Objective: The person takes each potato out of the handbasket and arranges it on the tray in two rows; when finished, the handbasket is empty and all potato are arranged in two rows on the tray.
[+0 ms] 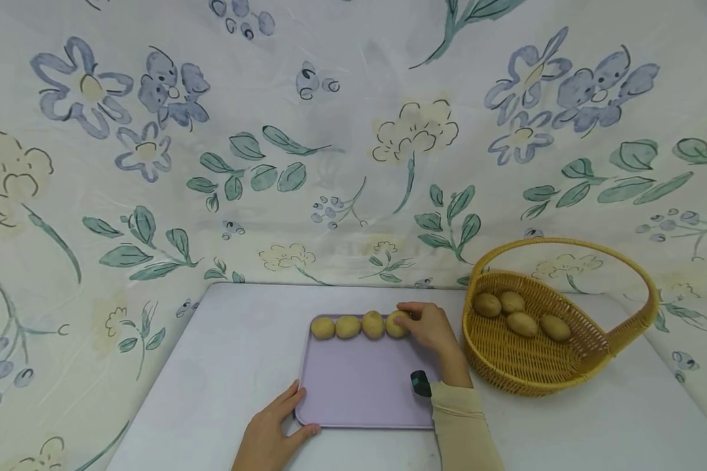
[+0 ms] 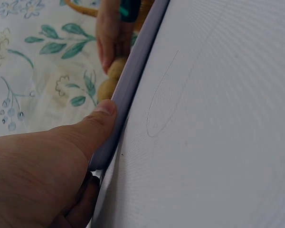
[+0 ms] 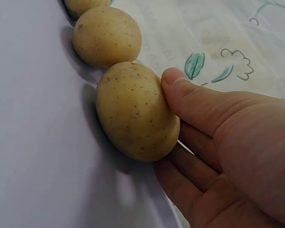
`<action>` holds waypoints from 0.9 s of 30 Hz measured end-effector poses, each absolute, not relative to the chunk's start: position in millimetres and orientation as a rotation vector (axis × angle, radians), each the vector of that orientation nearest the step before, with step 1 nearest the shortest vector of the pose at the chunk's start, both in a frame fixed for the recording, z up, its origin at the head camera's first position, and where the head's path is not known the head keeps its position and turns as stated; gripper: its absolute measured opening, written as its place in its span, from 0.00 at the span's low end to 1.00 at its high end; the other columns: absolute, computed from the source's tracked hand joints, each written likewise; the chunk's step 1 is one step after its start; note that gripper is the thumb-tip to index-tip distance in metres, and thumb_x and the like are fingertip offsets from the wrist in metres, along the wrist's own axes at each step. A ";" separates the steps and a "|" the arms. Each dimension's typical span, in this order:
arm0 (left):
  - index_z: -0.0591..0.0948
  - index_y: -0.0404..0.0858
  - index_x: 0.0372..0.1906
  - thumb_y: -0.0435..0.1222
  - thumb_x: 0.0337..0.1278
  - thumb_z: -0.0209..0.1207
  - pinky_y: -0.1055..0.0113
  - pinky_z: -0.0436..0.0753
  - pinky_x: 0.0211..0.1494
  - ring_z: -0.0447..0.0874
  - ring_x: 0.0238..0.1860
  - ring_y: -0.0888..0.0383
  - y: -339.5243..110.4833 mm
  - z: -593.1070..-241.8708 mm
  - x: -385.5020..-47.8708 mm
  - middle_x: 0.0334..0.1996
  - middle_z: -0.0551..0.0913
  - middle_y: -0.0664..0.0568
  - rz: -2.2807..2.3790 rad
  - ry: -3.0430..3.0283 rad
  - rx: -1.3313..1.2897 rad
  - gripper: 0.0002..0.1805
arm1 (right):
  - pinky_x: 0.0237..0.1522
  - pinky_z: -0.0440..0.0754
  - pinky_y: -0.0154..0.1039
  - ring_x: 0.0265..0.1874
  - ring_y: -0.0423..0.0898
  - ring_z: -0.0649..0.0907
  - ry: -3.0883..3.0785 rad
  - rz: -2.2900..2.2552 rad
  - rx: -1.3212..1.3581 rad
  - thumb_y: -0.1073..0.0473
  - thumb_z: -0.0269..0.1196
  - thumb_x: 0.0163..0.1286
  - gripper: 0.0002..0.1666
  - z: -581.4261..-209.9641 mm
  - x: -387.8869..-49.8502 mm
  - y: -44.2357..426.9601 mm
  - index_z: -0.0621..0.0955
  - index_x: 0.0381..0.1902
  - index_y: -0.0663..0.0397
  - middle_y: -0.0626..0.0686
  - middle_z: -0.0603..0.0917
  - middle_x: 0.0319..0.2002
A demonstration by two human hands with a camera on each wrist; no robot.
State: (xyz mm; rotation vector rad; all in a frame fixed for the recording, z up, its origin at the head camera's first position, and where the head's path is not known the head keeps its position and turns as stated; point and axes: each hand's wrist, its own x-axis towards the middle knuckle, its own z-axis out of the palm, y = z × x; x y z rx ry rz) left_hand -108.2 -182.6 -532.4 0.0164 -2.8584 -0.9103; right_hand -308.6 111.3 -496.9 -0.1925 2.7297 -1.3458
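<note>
Potato [image 3: 135,114] at right end of four-potato row [image 1: 347,326] along lilac tray's [image 1: 359,383] far rim, pinched by right hand [image 1: 435,332]; best released softly (round sides may roll), left hand [image 1: 271,426] gripping tray's near left corner.

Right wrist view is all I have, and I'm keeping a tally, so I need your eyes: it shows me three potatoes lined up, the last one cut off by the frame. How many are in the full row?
Observer: The head view shows four potatoes, side by side along the far edge of the tray.
Operator: Are there any others off the tray?
Observer: Yes, four more potatoes lie inside a wicker basket to the right of the tray.
Operator: And where is the left hand?
Observer: The left hand is at the tray's near left corner, with its thumb on the near edge.
</note>
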 end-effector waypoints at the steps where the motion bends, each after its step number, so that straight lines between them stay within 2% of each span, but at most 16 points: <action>1: 0.83 0.38 0.61 0.56 0.43 0.76 0.50 0.83 0.66 0.81 0.66 0.46 -182.4 -532.0 -108.4 0.67 0.81 0.49 -0.909 -2.856 0.014 0.41 | 0.65 0.81 0.56 0.61 0.58 0.83 2.734 -1.346 -0.192 0.54 0.71 0.67 0.20 -496.2 -308.7 111.3 0.87 0.56 0.51 0.55 0.88 0.58; 7: 0.84 0.37 0.61 0.54 0.42 0.77 0.50 0.83 0.66 0.81 0.66 0.46 -181.8 -530.2 -108.7 0.66 0.81 0.49 -0.896 -2.844 0.007 0.40 | 0.63 0.83 0.56 0.60 0.58 0.84 2.756 -1.342 -0.213 0.54 0.71 0.67 0.21 -488.9 -308.6 111.8 0.87 0.57 0.50 0.55 0.88 0.57; 16: 0.83 0.38 0.61 0.55 0.42 0.77 0.50 0.83 0.66 0.81 0.66 0.46 -181.8 -530.9 -109.3 0.66 0.81 0.49 -0.892 -2.851 0.013 0.40 | 0.57 0.88 0.48 0.54 0.52 0.88 2.670 -1.416 -0.356 0.58 0.74 0.64 0.18 -460.3 -297.6 116.7 0.89 0.52 0.49 0.53 0.90 0.52; 27: 0.84 0.39 0.61 0.57 0.43 0.76 0.50 0.83 0.66 0.81 0.66 0.47 -181.9 -530.9 -108.4 0.66 0.81 0.50 -0.888 -2.866 0.019 0.40 | 0.59 0.88 0.45 0.59 0.56 0.86 2.559 -1.513 -0.437 0.59 0.75 0.62 0.19 -425.7 -280.2 141.6 0.89 0.52 0.53 0.55 0.89 0.55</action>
